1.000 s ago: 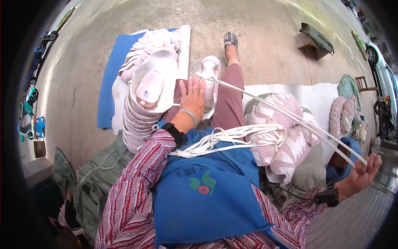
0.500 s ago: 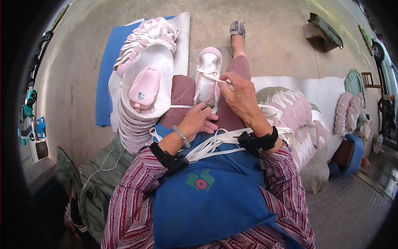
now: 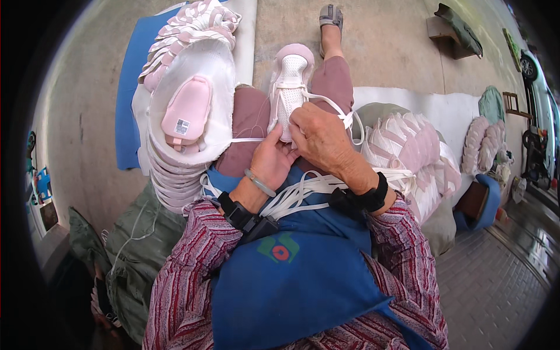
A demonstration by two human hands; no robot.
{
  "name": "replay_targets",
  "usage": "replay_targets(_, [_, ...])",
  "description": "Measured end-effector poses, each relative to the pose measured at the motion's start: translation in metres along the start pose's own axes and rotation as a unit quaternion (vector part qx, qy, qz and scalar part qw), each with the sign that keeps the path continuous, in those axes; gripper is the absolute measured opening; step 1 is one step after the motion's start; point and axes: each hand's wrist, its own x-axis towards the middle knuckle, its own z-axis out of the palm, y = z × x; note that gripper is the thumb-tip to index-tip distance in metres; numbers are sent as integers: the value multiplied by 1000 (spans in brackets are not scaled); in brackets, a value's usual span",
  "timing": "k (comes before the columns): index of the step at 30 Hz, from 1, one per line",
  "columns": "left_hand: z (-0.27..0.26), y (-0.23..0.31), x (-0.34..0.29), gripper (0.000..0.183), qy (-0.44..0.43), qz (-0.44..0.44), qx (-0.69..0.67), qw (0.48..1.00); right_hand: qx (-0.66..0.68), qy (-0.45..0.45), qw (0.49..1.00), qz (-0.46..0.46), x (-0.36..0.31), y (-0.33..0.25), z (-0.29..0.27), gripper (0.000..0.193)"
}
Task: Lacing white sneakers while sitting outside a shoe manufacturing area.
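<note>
A pink-and-white shoe upper (image 3: 290, 99) with a mesh tongue lies lengthwise between my thighs, toe end away from me. A white shoelace (image 3: 331, 102) crosses it and loops out on its right side. My left hand (image 3: 272, 164) is closed at the upper's near end, fingers and thumb against its edge. Beside it, my right hand (image 3: 324, 139) is pinched at the upper's near right edge; its fingertips and whatever lies between them are hidden. A bundle of white laces (image 3: 303, 195) rests across my blue apron (image 3: 286, 291).
To the left, white shoe-shaped shells (image 3: 224, 125) are stacked, a pink insole-like piece (image 3: 188, 111) in the top one. More uppers (image 3: 195, 26) pile behind them. On the right are further uppers (image 3: 408, 143), a blue chair-like object (image 3: 481, 201) and a box (image 3: 449, 35).
My right hand has come down from the upper's middle to its near end, leaving the lace looped to the right. The left hand has closed on the near end.
</note>
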Motion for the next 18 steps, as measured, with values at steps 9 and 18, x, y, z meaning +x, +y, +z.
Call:
replay_targets(9, [13,5,4,45,-3,29,-21,999,-100,65,991,59,-2,17,4,17])
replay_targets(18, [21,4,6,44,-20,72,-5,997,-68,122,990,26,10,32,-3,28])
